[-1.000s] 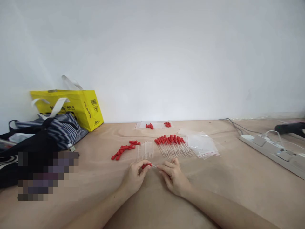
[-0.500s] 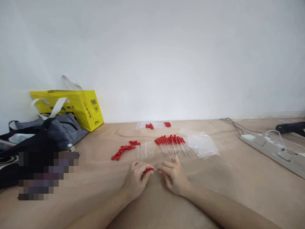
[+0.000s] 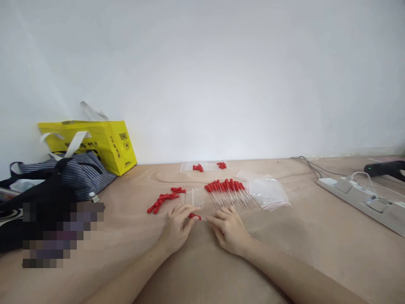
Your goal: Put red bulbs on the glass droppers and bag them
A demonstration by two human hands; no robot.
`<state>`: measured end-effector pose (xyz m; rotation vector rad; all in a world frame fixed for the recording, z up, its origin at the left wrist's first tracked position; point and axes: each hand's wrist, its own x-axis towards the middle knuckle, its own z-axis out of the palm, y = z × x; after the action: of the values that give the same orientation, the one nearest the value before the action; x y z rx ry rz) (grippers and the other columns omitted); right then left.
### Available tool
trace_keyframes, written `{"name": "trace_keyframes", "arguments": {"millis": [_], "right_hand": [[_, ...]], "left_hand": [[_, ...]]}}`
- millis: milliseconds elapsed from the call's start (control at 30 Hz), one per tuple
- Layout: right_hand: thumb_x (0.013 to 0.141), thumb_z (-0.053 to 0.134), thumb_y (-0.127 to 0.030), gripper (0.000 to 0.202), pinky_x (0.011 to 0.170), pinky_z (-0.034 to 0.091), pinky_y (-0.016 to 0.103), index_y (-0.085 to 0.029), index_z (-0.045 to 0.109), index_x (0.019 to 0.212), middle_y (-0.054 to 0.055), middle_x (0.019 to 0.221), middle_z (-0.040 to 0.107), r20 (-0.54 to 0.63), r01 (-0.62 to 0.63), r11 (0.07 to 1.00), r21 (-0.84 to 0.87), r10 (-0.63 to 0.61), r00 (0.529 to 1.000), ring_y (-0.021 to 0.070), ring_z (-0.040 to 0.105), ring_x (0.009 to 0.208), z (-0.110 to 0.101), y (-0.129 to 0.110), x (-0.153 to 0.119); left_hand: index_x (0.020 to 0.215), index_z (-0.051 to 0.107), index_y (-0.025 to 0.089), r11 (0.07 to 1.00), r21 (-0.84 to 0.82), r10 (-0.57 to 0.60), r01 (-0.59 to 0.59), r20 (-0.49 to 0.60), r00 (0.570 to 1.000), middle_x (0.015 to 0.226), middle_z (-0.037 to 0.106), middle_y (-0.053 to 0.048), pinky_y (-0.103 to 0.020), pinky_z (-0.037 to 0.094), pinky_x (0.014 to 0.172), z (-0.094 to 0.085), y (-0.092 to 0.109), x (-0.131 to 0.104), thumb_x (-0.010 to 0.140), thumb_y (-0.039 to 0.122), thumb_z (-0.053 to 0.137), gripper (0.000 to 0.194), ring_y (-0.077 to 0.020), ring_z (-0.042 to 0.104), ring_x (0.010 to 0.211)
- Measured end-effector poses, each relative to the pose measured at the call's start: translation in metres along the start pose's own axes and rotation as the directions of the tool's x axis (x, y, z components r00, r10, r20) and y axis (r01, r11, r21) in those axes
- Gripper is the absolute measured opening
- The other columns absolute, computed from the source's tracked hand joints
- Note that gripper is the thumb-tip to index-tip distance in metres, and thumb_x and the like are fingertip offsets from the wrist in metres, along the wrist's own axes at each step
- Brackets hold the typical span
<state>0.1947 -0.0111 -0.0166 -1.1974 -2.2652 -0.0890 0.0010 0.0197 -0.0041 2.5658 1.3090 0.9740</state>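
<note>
Between my hands lies a dropper, its red rubber bulb (image 3: pixel 195 216) joined to a thin clear tube (image 3: pixel 203 219). My left hand (image 3: pixel 179 226) has thumb and fingers around the bulb, more of which shows between them. My right hand (image 3: pixel 230 230) pinches the tube, whose far end its fingers hide. Just beyond, a row of clear tubes (image 3: pixel 193 197) lies side by side, with loose red bulbs (image 3: pixel 163 200) to their left. Several droppers with red bulbs (image 3: pixel 225 185) lie in a slanted row past my right hand.
A clear zip bag (image 3: pixel 270 194) lies right of the droppers. Another bag (image 3: pixel 210 166) with red bulbs is by the wall. A yellow bag (image 3: pixel 120 145) and a striped bag (image 3: pixel 90 175) stand left. At right are a power strip (image 3: pixel 357 202) and a black device (image 3: pixel 384 168).
Both hands have shifted slightly away from me with the dropper. The left fingers have loosened, showing more of the bulb, and the right fingers lie more extended along the tube.
</note>
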Motion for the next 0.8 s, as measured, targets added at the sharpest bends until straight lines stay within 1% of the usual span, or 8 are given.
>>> {"name": "trace_keyframes", "arguments": {"millis": [67,167,267,333,433,567,700,800], "right_hand": [[0.077,0.045,-0.014,0.027,0.066,0.021,0.028,-0.022,0.055,0.100,0.001,0.080,0.061,-0.049,-0.118,0.992,0.042,0.120,0.992,0.0147,0.050,0.076,0.006,0.000,0.003],[0.075,0.045,-0.014,0.022,0.067,0.021,0.028,-0.019,0.054,0.094,-0.001,0.073,0.062,-0.110,-0.316,0.946,0.075,0.323,0.940,0.0143,0.053,0.074,0.014,0.000,0.014],[0.073,0.046,-0.015,0.014,0.068,0.020,0.029,-0.018,0.054,0.084,-0.001,0.069,0.062,-0.139,-0.440,0.897,0.034,0.440,0.887,0.0147,0.054,0.070,0.022,0.002,0.032],[0.071,0.047,-0.015,0.012,0.069,0.019,0.030,-0.018,0.054,0.080,0.000,0.072,0.063,-0.146,-0.486,0.874,-0.002,0.481,0.865,0.0156,0.054,0.072,0.026,0.003,0.045],[0.071,0.048,-0.017,0.011,0.071,0.019,0.032,-0.019,0.056,0.078,0.003,0.076,0.064,-0.132,-0.537,0.842,-0.058,0.527,0.840,0.0179,0.054,0.077,0.032,0.005,0.063],[0.075,0.046,-0.020,0.014,0.071,0.020,0.033,-0.019,0.059,0.080,0.005,0.080,0.064,-0.100,-0.570,0.816,-0.096,0.562,0.821,0.0196,0.054,0.079,0.037,0.008,0.074],[0.078,0.044,-0.024,0.018,0.072,0.021,0.034,-0.020,0.062,0.079,0.006,0.082,0.064,-0.110,-0.558,0.825,-0.089,0.549,0.829,0.0204,0.052,0.082,0.039,0.009,0.074],[0.079,0.044,-0.029,0.022,0.073,0.022,0.035,-0.019,0.063,0.077,0.008,0.083,0.063,-0.116,-0.541,0.834,-0.110,0.530,0.840,0.0213,0.051,0.083,0.038,0.009,0.074]], "left_hand": [[0.101,0.056,0.024,0.992,0.105,-0.051,0.065,-0.132,0.990,0.099,0.061,-0.004,-0.038,0.032,0.082,-0.002,-0.009,0.004,0.081,0.031,0.045,0.024,-0.0219,0.050,0.096],[0.095,0.060,0.024,0.933,0.252,-0.186,0.257,-0.273,0.944,0.099,0.060,-0.005,-0.039,0.032,0.081,-0.008,-0.027,0.011,0.079,0.029,0.046,0.021,-0.0238,0.048,0.095],[0.092,0.061,0.024,0.824,0.371,-0.316,0.429,-0.328,0.890,0.100,0.058,-0.006,-0.042,0.030,0.080,-0.019,-0.043,0.015,0.077,0.031,0.048,0.021,-0.0266,0.046,0.095],[0.091,0.062,0.025,0.772,0.410,-0.378,0.485,-0.317,0.870,0.102,0.056,-0.007,-0.044,0.029,0.081,-0.025,-0.051,0.016,0.075,0.037,0.050,0.024,-0.0280,0.044,0.098],[0.090,0.062,0.025,0.730,0.449,-0.426,0.515,-0.289,0.857,0.105,0.053,-0.008,-0.045,0.027,0.082,-0.031,-0.060,0.015,0.073,0.044,0.051,0.028,-0.0285,0.041,0.100],[0.093,0.062,0.025,0.715,0.480,-0.446,0.509,-0.248,0.860,0.107,0.053,-0.009,-0.044,0.028,0.081,-0.031,-0.066,0.015,0.075,0.040,0.049,0.026,-0.0283,0.041,0.101],[0.097,0.061,0.026,0.750,0.485,-0.393,0.450,-0.220,0.893,0.109,0.054,-0.008,-0.043,0.028,0.081,-0.028,-0.068,0.016,0.077,0.031,0.049,0.024,-0.0275,0.042,0.102],[0.091,0.063,0.026,0.754,0.484,-0.383,0.444,-0.227,0.896,0.105,0.056,-0.008,-0.042,0.028,0.080,-0.027,-0.070,0.017,0.078,0.027,0.048,0.020,-0.0265,0.044,0.099]]}}
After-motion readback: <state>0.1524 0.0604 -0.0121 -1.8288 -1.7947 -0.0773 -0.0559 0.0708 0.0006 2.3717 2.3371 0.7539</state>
